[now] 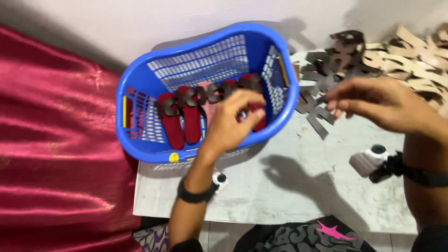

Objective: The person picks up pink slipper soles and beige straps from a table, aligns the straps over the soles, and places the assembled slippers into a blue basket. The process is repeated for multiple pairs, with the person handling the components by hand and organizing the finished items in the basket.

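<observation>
Red cloth (56,140) fills the left side, beside a worn white table (289,186). Blue plastic basket (140,79) sits on the table's left end – 2 dark red insoles (179,123) inside. Pile of grey and tan cutouts (387,51) at far right. Left hand (233,122) over the basket, fingers curled, pinching a chain of dark cutouts (200,97). Right hand (380,102) half closed, fingertips touching a grey strip (317,122).
</observation>
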